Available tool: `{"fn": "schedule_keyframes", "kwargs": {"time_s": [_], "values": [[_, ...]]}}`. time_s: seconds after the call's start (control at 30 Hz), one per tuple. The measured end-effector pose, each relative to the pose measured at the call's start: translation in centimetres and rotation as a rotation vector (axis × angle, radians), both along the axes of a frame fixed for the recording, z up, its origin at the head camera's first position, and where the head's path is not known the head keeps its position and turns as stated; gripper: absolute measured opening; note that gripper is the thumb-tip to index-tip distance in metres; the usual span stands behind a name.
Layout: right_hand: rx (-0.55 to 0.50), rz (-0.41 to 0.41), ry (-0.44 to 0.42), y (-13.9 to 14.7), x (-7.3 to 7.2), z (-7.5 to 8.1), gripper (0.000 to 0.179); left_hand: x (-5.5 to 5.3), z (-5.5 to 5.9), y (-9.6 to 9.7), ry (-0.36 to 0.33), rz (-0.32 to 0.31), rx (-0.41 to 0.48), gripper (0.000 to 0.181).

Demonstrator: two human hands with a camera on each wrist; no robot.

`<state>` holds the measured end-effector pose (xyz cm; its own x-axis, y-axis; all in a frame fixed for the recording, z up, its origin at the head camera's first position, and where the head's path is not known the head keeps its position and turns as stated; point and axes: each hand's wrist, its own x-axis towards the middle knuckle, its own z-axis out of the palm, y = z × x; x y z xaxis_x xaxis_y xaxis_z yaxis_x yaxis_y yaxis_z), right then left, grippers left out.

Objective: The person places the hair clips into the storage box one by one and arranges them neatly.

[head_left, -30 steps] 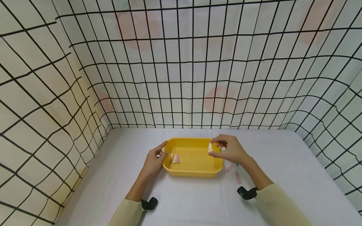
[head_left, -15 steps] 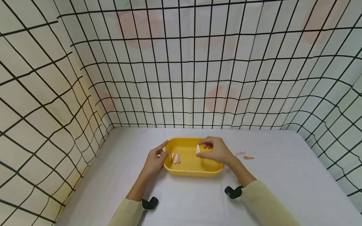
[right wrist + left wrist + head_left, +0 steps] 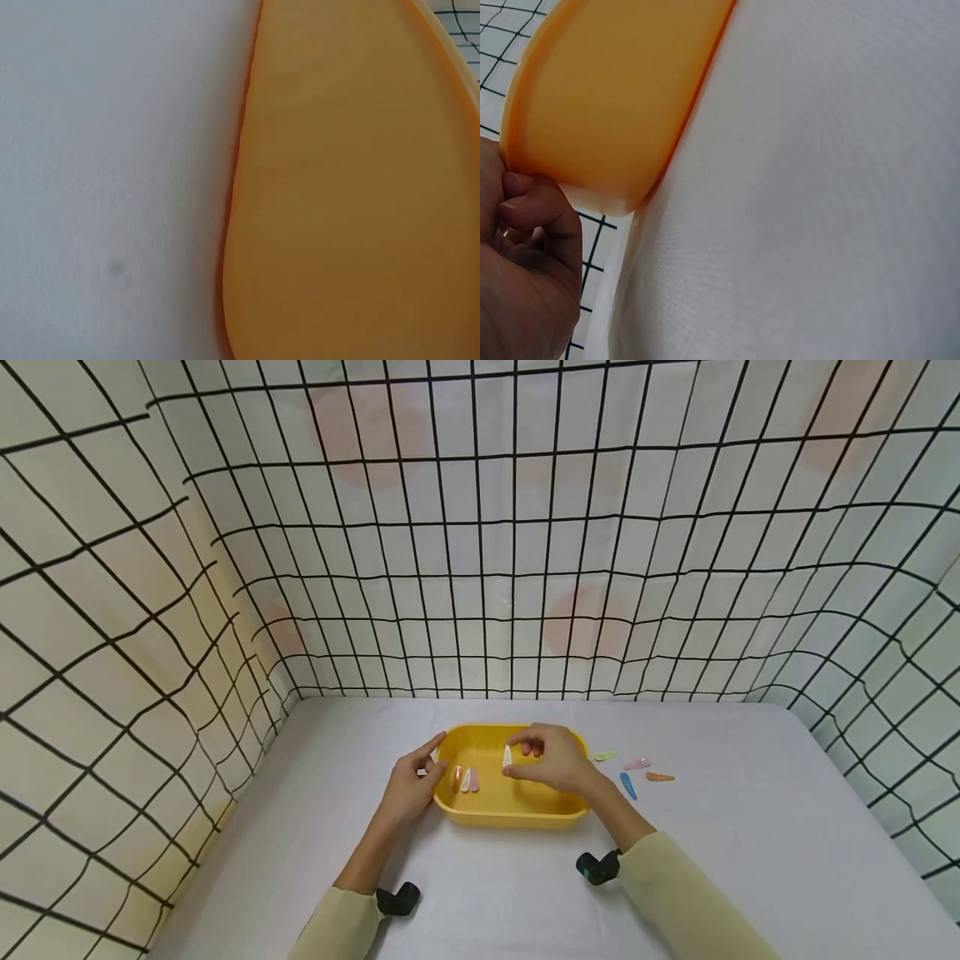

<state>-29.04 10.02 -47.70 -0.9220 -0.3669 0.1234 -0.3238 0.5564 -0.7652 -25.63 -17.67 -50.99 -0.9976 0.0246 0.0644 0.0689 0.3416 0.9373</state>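
A yellow tray stands on the white-covered table. My left hand grips its left end; in the left wrist view the fingers of that hand are curled against the outside of the tray wall. Over the middle of the tray, my right hand pinches a white snap hair clip upright between thumb and fingers. Side by side at the tray's left lie an orange clip, a white clip and a pink clip. Only the tray's outer wall and cloth appear in the right wrist view.
Right of the tray, loose on the cloth, are a green clip, a pink clip, an orange clip and a blue clip. A black wire grid encloses the table's back and sides.
My right hand has carried the white hair clip leftward from the tray's right end to its middle, uncovering clips on the right. The left hand keeps its place on the tray.
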Motion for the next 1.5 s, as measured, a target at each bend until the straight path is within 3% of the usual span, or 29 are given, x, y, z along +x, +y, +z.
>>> {"fn": "schedule_keyframes", "kwargs": {"time_s": [0.2,0.73,1.0,1.5], "values": [[0.031,-0.001,-0.040,-1.0,-0.1,-0.3,0.041,-0.1,-0.1,0.0,0.008,-0.008,-0.005,0.052],[0.046,0.109,-0.107,-3.2,-0.9,-1.3,0.040,0.0,-0.1,0.0,0.015,-0.004,-0.023,0.053],[0.103,0.120,-0.165,-3.6,-0.8,-1.8,0.040,0.1,0.0,0.1,0.015,-0.006,-0.007,0.053],[0.208,0.129,-0.159,-4.3,-0.6,-1.9,0.043,-0.2,-0.2,-0.1,0.022,-0.027,0.020,0.053]]}}
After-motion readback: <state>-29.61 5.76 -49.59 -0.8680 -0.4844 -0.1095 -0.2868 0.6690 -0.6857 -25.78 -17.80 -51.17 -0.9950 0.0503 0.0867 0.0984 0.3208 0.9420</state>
